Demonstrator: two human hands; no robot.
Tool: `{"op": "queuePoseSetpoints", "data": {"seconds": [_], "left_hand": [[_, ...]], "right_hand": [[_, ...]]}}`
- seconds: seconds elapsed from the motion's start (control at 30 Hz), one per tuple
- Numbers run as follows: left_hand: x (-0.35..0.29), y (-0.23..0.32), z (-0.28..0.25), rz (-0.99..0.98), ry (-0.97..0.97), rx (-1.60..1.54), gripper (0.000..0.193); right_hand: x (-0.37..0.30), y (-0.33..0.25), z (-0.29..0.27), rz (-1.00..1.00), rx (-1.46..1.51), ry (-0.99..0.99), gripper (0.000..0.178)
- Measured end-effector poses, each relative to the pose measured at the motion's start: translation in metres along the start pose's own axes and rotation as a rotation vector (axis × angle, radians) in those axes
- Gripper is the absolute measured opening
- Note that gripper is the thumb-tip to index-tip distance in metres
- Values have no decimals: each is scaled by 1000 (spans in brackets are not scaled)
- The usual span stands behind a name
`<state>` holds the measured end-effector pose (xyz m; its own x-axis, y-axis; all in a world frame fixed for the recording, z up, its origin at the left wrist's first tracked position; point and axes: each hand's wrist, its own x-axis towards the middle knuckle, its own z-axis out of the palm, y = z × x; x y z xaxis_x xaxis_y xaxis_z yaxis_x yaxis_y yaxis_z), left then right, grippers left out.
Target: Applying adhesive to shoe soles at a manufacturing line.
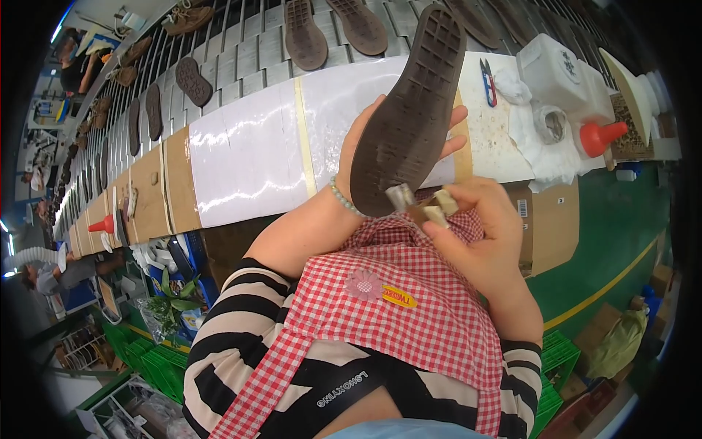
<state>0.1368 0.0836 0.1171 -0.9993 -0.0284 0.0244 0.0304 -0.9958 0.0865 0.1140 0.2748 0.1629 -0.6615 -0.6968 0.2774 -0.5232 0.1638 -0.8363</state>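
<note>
A dark brown shoe sole (409, 110) is held up in front of me, its gridded inner face toward me and its heel end low. My left hand (348, 154) grips it from behind; its palm is hidden and fingertips show past the right edge. My right hand (486, 227) is closed on a small brush-like applicator (423, 209) with pale, blocky pieces around its handle. Its whitish tip is at the heel end of the sole, seemingly touching it. Wet-looking streaks mark the sole there.
More soles (305, 36) and brown shoes (188, 20) lie on the slatted metal conveyor (248, 47). On the white-covered bench are snips (488, 82), a white plastic jug (559, 69), a jar (550, 123) and a red-nozzled bottle (601, 137). Green crates (157, 366) stand behind at left.
</note>
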Motion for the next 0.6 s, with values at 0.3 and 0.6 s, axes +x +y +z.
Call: {"op": "queuePoseSetpoints", "data": {"seconds": [0.3,0.6], "left_hand": [[-8,-5,13,-15,39,88,56],[-10,-6,7,-53,23,-38,57]], "right_hand": [[3,6,-2,-59,-95,65,40],[10,10,-18,-148,-277,151,40]]}}
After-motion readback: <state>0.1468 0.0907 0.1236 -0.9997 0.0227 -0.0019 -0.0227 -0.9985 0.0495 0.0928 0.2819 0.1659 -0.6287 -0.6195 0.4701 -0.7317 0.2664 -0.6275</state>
